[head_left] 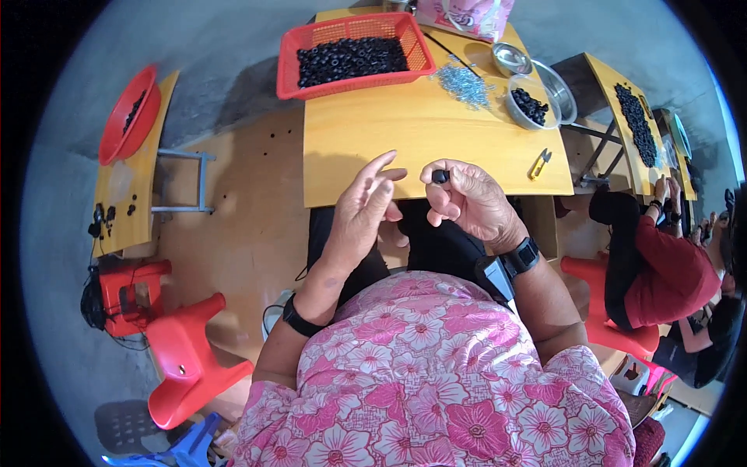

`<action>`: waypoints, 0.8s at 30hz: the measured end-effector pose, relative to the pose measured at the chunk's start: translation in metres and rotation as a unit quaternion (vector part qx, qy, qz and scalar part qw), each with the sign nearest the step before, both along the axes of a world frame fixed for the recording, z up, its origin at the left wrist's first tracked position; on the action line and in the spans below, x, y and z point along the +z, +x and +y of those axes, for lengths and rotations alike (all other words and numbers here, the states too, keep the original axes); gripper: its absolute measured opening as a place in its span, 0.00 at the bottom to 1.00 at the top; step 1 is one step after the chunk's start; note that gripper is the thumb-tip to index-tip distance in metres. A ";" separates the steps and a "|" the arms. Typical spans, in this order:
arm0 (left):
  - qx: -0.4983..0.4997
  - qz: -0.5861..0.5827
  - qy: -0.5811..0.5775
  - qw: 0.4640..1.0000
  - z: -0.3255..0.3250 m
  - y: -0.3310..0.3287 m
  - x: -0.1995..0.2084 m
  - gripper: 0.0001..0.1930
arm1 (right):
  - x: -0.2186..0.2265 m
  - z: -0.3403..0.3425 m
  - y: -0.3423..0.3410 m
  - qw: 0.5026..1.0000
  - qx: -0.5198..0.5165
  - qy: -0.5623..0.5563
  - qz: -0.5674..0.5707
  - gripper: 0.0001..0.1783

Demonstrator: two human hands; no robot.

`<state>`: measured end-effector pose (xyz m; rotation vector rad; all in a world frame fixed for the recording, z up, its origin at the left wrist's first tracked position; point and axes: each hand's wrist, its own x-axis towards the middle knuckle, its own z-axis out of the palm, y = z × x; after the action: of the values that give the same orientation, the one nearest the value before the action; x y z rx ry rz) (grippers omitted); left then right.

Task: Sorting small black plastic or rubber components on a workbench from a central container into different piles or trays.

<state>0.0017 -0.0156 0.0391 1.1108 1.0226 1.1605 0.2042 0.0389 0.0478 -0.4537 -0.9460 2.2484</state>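
Note:
Pinched between the thumb and fingers of my right hand (476, 204) is a small round black part (440, 177), too small to make out closely. My left hand (367, 198) is beside it, fingers apart with nothing seen in them. Both hands are over the near edge of the yellow table (373, 148). A red plastic basket (289, 78) at the back left holds many black ring-like parts (354, 61). To the right, a clear bowl (554, 117) has more black parts (530, 107) in it. A pile of thin shiny pieces (465, 84) lies between basket and bowl.
Yellow-handled thread snips (540, 164) lie at the table's right edge. Metal bowls (511, 59) and a pink bag (471, 17) stand at the back. A person in a red top (671, 268) sits at right by another table. Red stools (187, 354) stand at left.

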 end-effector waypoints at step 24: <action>-0.009 0.306 0.031 0.951 0.076 -0.042 -0.005 0.19 | -0.016 0.139 0.142 0.520 -0.419 0.341 -0.662 0.16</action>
<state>-0.0402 0.0602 0.0340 1.5771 1.4483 0.8453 0.3461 0.1781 0.0317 -1.8100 -1.6129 0.1881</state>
